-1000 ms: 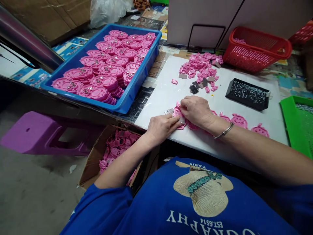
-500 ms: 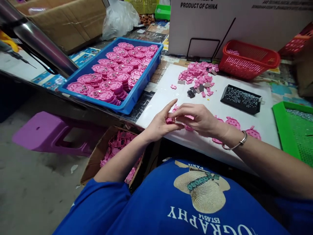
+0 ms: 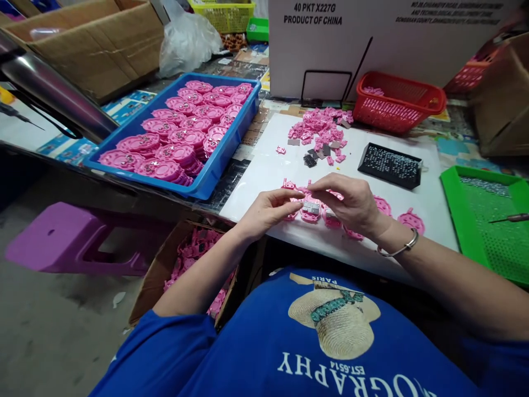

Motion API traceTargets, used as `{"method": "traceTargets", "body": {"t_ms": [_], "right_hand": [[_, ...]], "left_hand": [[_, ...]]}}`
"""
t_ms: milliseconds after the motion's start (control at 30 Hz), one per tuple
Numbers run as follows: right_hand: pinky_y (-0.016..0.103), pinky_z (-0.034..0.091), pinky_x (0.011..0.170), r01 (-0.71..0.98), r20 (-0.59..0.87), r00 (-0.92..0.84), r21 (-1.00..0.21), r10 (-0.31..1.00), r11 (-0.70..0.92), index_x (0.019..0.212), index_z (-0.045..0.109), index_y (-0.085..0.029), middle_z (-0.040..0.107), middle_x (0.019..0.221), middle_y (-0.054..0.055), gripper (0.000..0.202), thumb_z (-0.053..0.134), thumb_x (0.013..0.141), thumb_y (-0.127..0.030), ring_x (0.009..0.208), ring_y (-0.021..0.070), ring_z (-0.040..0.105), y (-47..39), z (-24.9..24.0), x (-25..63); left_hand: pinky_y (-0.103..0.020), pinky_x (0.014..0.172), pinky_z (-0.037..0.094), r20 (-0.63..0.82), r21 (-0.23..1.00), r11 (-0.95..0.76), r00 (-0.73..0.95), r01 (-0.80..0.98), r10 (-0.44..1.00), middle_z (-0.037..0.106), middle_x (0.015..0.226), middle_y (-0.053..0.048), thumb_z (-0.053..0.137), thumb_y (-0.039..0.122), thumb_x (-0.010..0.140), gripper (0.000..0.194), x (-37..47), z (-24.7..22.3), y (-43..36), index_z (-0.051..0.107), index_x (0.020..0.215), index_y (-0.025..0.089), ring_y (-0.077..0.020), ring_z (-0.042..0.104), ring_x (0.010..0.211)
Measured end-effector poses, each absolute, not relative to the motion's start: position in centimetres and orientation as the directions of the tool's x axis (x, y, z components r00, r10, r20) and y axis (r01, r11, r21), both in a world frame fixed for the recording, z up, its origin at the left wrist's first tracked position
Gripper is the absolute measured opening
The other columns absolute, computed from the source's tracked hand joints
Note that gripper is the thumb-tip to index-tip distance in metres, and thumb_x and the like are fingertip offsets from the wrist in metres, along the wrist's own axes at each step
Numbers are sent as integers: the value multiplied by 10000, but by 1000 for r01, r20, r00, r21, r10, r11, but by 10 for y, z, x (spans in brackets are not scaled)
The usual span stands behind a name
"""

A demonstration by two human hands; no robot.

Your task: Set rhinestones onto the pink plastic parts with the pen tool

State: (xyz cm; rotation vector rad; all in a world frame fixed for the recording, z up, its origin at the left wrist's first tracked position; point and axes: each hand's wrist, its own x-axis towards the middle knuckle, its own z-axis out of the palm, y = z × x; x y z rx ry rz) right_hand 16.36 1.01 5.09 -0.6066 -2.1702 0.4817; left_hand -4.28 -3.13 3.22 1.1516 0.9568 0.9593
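Head view: across the white surface (image 3: 258, 165), beside the blue tray (image 3: 208, 184), our right hand (image 3: 357, 207) and left hand (image 3: 264, 214) curl fingertips around a pink casing (image 3: 309, 218); we cannot tell whether either grips anything. We seem mid-fitting; next calls for light, steady alignment of its grey piece (image 3: 311, 208).

Both hands work close together at the near edge of the counter (image 3: 233, 179). The fingers of the left hand (image 3: 262, 214) and right hand (image 3: 356, 205) are bent over a row of pink parts (image 3: 411, 221); a grey plate (image 3: 311, 208) lies on one. Beyond them is a loose pink heap (image 3: 320, 128), with a red basket (image 3: 397, 110) behind. A blue tray (image 3: 243, 135) of stacked pink pieces (image 3: 163, 168) stands left, a black tray (image 3: 390, 165) and green tray (image 3: 491, 229) right.
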Motion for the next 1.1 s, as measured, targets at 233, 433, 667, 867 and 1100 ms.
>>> {"method": "traceTargets", "body": {"t_ms": [233,433,667,867,1100], "right_hand": [[310,554,673,349,703,-625,-136,339,927,921,685,-190,700,823,67,104,591,963,-204,754,178,635,-1,42,164],[315,566,807,335,670,-496,-439,552,834,1047,674,-205,669,985,73,140,572,966,-153,918,167,663,6,52,175],[292,548,676,369,697,-563,-269,444,890,1015,633,-156,688,862,72,180,671,933,-311,761,170,651,6,45,173],[284,539,647,450,655,-499,-362,567,816,978,598,-162,681,820,47,259,632,946,-416,710,155,642,0,32,160],[277,522,651,358,428,-411,-736,805,574,928,699,-146,727,805,40,136,625,932,-260,700,141,660,-4,47,163]], "left_hand": [[-220,469,166,-107,970,167,306,-177,946,362,522,68,703,522,839,414,-31,33,-35,612,658,161,-55,268,485],[-222,473,146,-124,974,167,259,-154,958,358,524,71,726,498,814,399,-32,35,-34,576,660,161,-53,261,484],[-220,471,157,-114,975,148,198,-166,973,369,522,73,737,519,794,411,-27,31,-31,603,674,149,-48,272,482],[-222,478,172,-103,965,140,173,-220,980,382,514,70,750,516,789,383,-17,26,-31,700,769,136,-49,290,489],[-205,500,276,-28,983,45,97,-177,995,474,564,67,781,495,776,392,-20,26,-31,725,945,146,-53,368,506]]}}
